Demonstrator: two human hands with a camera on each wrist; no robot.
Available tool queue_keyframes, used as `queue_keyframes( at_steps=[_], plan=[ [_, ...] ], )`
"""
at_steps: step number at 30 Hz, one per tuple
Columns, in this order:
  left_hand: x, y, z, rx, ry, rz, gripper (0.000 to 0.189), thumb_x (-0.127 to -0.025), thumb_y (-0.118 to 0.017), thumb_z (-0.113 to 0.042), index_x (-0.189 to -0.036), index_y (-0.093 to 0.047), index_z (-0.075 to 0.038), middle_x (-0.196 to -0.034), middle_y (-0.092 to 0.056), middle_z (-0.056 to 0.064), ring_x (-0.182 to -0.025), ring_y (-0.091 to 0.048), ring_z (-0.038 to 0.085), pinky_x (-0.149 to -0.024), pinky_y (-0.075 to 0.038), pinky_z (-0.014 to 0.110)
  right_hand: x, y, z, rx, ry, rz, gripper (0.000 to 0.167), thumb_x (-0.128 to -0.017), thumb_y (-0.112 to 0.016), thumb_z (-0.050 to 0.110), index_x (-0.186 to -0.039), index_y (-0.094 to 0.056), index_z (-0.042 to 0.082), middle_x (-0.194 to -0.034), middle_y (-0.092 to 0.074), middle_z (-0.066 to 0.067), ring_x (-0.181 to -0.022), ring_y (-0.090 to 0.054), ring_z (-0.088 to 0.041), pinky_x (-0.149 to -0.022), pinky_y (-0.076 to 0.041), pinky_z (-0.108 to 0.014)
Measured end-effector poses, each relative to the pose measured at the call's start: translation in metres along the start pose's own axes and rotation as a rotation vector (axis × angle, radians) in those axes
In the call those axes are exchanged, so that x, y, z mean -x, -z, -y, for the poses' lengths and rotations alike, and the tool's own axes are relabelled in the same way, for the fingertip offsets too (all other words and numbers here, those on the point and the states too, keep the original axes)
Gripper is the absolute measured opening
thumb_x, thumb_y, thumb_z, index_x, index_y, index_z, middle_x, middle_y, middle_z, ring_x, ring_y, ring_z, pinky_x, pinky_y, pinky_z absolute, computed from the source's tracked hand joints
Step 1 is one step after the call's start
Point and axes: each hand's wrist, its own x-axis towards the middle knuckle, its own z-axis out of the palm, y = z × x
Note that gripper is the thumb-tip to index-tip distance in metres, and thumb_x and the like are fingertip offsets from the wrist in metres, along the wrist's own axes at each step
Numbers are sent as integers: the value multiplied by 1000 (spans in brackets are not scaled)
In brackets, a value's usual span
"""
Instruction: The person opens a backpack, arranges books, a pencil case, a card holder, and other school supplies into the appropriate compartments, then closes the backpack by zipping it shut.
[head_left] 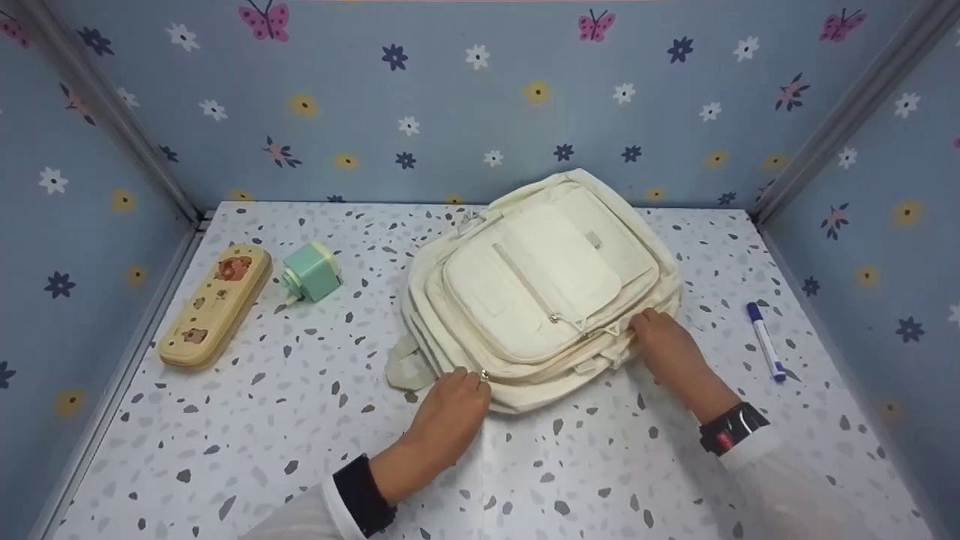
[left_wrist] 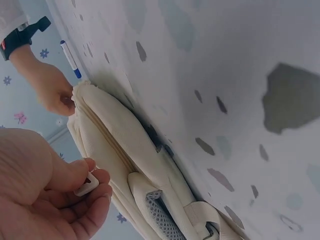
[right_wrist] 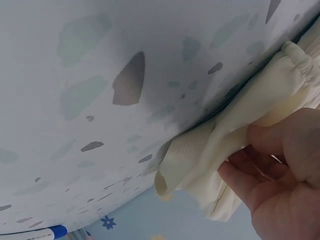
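A cream backpack (head_left: 480,300) lies on its back on the speckled table, its front pocket facing up. My left hand (head_left: 450,412) is at its near left edge; in the left wrist view the thumb and fingers pinch a small pale zipper pull (left_wrist: 88,185). At the bag's right side, my right hand (head_left: 669,352) pinches the cream fabric (right_wrist: 235,135) between thumb and fingers, near a webbing strap (right_wrist: 186,155). Part of the front zipper shows between the two hands.
A yellow pencil case (head_left: 216,307) with animal pictures lies at the left, beside a green pencil sharpener (head_left: 313,271). To the right is a white marker (head_left: 766,343) with a purple-blue cap. Flowered panels (head_left: 480,97) enclose the table at the back and sides.
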Motion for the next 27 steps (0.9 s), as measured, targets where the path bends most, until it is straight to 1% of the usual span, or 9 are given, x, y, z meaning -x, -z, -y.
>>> queue_keyframes(
  at_steps=[2,6,11,15,17,20,23,25,27],
  plan=[
    [-2,-1,-7,5,-12,9,17,-76,-77,4,-87,-67,-4,-77,-58,5,-75,-52,19,-66,-47,30,-3,0,-3,-6,-17,10,31,-82,-69,-19,-110,-62,-8,-102,-60,-21,-88,-62,-37,-77,-57,-48],
    [-5,-3,-19,5,-47,11,15,-77,-77,1,-88,-69,-5,-77,-58,3,-75,-51,17,-67,-47,28,-10,1,-8,-3,-41,30,28,-87,-67,-15,-114,-60,-10,-105,-59,-24,-91,-62,-39,-79,-57,-50],
    [-12,-2,-31,-15,-95,28,13,-80,-77,-3,-91,-71,-7,-79,-60,1,-76,-51,16,-67,-46,26,-15,2,-11,-1,-85,56,21,-95,-60,-8,-116,-58,-9,-106,-58,-23,-93,-61,-39,-79,-56,-53],
    [-18,-1,-39,-1,-125,39,11,-84,-76,-4,-93,-73,-7,-81,-61,1,-77,-52,15,-68,-47,26,-15,1,-15,25,-67,26,17,-97,-59,-3,-112,-58,-11,-100,-58,-23,-89,-61,-41,-79,-54,-56],
    [-20,-1,-42,12,-132,45,11,-85,-76,-4,-94,-73,-7,-81,-61,2,-77,-52,15,-68,-47,26,-16,1,-17,42,-53,21,19,-96,-60,-2,-112,-57,-12,-101,-58,-25,-89,-62,-44,-83,-53,-59],
    [-22,-2,-46,20,-138,51,9,-86,-74,-5,-95,-73,-7,-83,-61,1,-78,-53,15,-69,-48,26,-18,3,-19,43,-54,51,25,-96,-60,1,-117,-56,-12,-108,-59,-29,-96,-62,-48,-91,-49,-67],
    [-24,-3,-49,34,-145,41,7,-88,-72,-5,-94,-73,-9,-84,-61,0,-79,-54,14,-69,-47,26,-22,5,-22,38,-68,96,35,-98,-59,3,-128,-53,-14,-124,-57,-33,-111,-60,-52,-98,-43,-75],
    [-25,-4,-51,66,-155,33,8,-89,-71,-5,-95,-73,-9,-84,-61,-1,-79,-53,14,-69,-47,25,-23,6,-25,47,-68,116,41,-101,-55,3,-136,-48,-16,-133,-54,-35,-121,-56,-53,-100,-40,-78],
    [-26,-5,-53,107,-165,27,11,-89,-70,-4,-98,-72,-10,-86,-61,-1,-81,-53,13,-70,-47,25,-23,6,-29,57,-77,139,46,-104,-49,4,-145,-42,-17,-145,-47,-37,-133,-49,-53,-103,-35,-80]
  ],
)
